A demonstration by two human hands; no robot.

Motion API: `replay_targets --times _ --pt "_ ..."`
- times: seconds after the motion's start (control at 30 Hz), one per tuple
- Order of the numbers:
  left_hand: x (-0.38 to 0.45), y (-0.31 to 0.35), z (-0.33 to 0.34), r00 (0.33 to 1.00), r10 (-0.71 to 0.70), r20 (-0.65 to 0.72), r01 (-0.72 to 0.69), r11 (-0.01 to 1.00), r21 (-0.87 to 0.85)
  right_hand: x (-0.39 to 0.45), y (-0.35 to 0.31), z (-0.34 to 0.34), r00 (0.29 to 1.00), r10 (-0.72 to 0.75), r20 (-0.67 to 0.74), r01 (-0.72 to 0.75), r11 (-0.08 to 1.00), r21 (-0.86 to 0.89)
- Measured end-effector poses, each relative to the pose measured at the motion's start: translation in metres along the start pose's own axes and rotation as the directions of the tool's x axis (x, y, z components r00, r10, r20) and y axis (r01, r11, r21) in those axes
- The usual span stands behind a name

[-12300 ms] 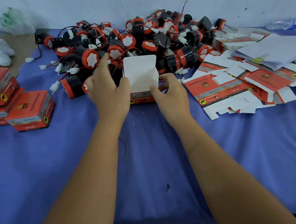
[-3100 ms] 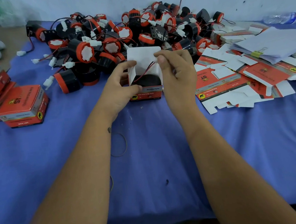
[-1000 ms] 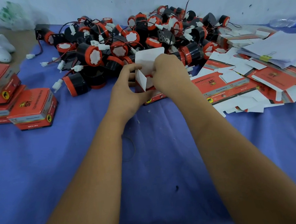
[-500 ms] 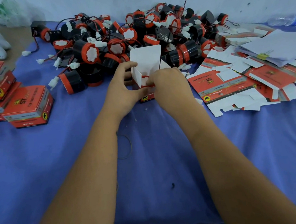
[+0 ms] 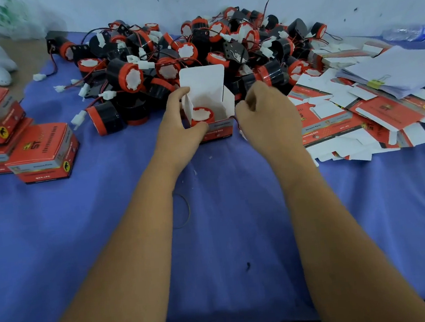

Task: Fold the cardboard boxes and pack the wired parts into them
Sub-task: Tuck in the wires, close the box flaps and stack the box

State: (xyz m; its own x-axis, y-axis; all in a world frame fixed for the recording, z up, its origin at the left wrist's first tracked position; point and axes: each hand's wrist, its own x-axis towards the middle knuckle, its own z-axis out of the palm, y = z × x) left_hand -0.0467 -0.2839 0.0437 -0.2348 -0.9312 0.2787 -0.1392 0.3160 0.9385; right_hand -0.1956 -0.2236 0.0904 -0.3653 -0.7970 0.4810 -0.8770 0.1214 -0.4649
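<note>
A small red and white cardboard box [image 5: 219, 131] stands on the blue cloth with its white lid [image 5: 202, 84] raised. A red-faced black wired part [image 5: 201, 115] sits inside it. My left hand [image 5: 177, 131] grips the box's left side, thumb on the front wall. My right hand [image 5: 267, 119] is at the box's right edge, fingers curled, pinching the part's thin red wire [image 5: 236, 120], which trails over the rim. A big pile of wired parts [image 5: 195, 48] lies just behind the box.
Folded, closed boxes [image 5: 42, 154] are stacked at the left. Flat unfolded box blanks [image 5: 358, 121] lie at the right, under a clipped paper stack [image 5: 400, 70]. A plastic bottle [image 5: 409, 32] lies at the back right. A thin rubber band [image 5: 185, 210] rests on the cloth.
The right hand has drawn away from the box opening to its right edge, uncovering the red part inside. The left hand stays on the box's left side.
</note>
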Motion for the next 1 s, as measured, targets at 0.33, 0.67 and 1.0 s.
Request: replay_targets --times 0.33,0.67,1.0 --pt "-0.003 0.004 0.002 0.994 0.113 -0.003 -0.111 0.979 0.17 0.006 0.01 -0.032 0.871 -0.077 0.486 0.014 0.991 0.131" --pt "-0.008 0.006 0.01 0.977 0.185 0.103 -0.212 0.847 0.487 0.004 -0.011 -0.011 0.99 -0.137 0.028 0.136 0.991 0.014" --pt "-0.008 0.009 0.015 0.991 0.112 0.078 -0.134 0.696 0.706 0.005 -0.013 0.0 0.968 -0.227 0.107 0.239 0.963 -0.124"
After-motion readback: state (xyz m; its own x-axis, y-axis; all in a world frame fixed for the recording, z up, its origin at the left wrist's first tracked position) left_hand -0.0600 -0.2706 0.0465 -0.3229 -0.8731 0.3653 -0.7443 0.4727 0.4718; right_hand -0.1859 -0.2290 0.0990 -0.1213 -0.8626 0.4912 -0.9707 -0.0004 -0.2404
